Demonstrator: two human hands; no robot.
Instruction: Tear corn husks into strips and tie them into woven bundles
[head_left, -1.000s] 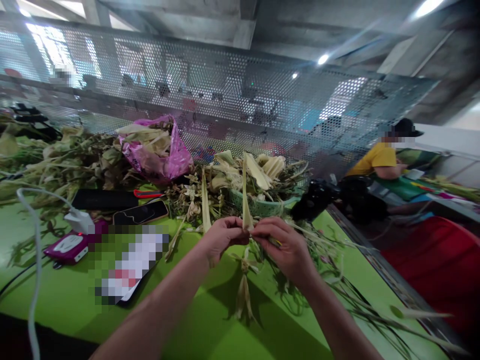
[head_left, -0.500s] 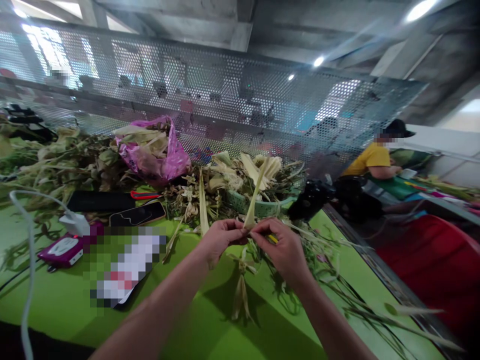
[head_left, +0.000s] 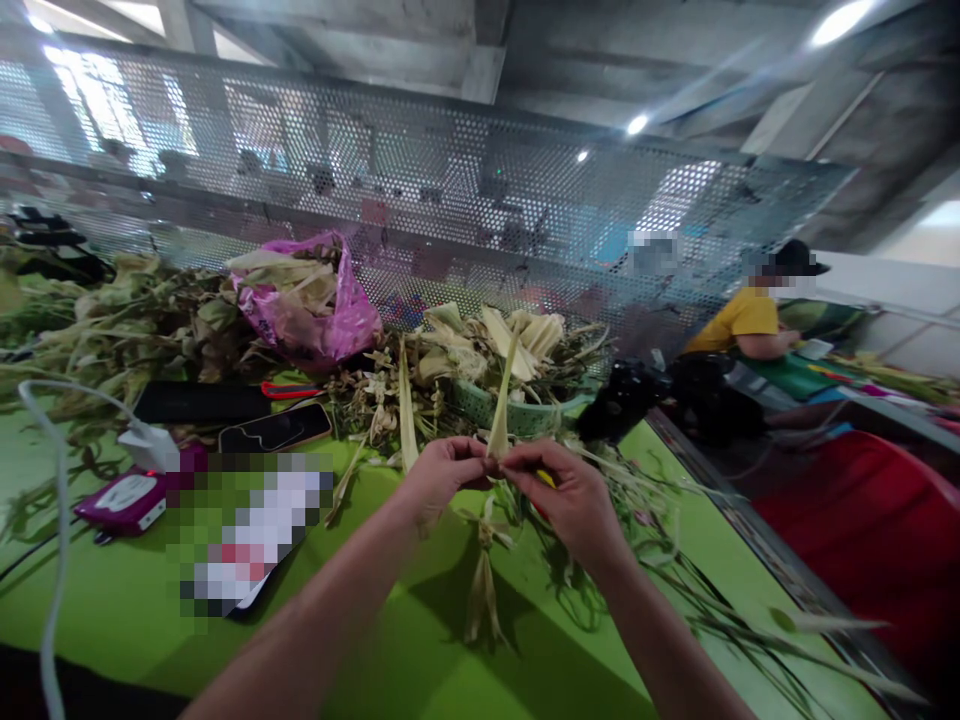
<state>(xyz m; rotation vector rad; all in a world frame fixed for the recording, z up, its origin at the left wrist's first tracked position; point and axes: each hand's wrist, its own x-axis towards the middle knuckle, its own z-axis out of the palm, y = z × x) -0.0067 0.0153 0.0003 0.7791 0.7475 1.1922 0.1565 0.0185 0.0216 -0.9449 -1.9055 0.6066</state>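
Note:
Over the green table, my left hand (head_left: 448,478) and my right hand (head_left: 564,490) meet fingertip to fingertip. Both pinch the lower end of a pale dried corn husk strip (head_left: 504,400), which points upward between them. Just below them a small tied husk piece (head_left: 484,580) with spread ends lies on the table. Something yellow shows behind my right fingers, mostly hidden. Another long husk strip (head_left: 406,410) leans near my left hand. Beyond the hands stands a green basket (head_left: 480,408) heaped with husks.
A pink plastic bag (head_left: 352,325) of husks sits at the back left beside a pile of dried leaves (head_left: 187,310). Phones (head_left: 276,428) and a purple power strip (head_left: 131,500) lie left. Thin stems (head_left: 720,605) spread right. A person in yellow (head_left: 750,315) sits beyond.
The husk strip has tipped slightly left and lower between my fingers. Both hands stay almost in place, my right fingers shifting a little.

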